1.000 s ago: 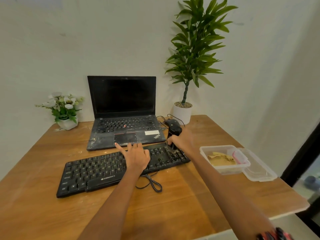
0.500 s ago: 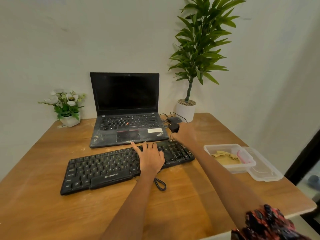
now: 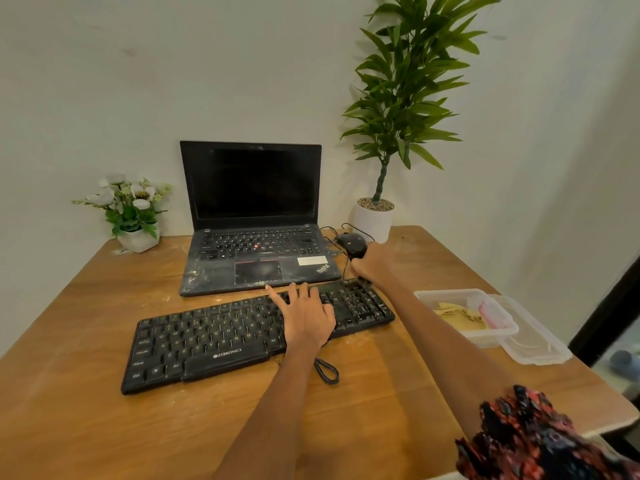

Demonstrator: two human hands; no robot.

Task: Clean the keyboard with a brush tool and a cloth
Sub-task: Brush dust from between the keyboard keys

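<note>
A dusty black keyboard (image 3: 207, 344) lies slanted on the wooden table (image 3: 86, 427). My left hand (image 3: 304, 317) rests flat on its right-centre keys with the fingers straight and spread. At the keyboard's far right corner, my right hand (image 3: 372, 265) grips a black brush (image 3: 360, 280). The fist hides most of the brush; only a dark tip shows at the keys. A yellow cloth (image 3: 457, 315) lies in a clear plastic box (image 3: 498, 332) right of the keyboard.
A dusty open laptop (image 3: 256, 237) stands behind the keyboard, a black mouse (image 3: 349, 240) and its cables beside it. A tall potted plant (image 3: 375, 216) and a small flower pot (image 3: 136, 237) stand by the wall. The box lid (image 3: 540, 348) lies near the table's right edge.
My left hand slid to the right along the keyboard. My right hand carried the brush from the right-hand keys up to the far right corner.
</note>
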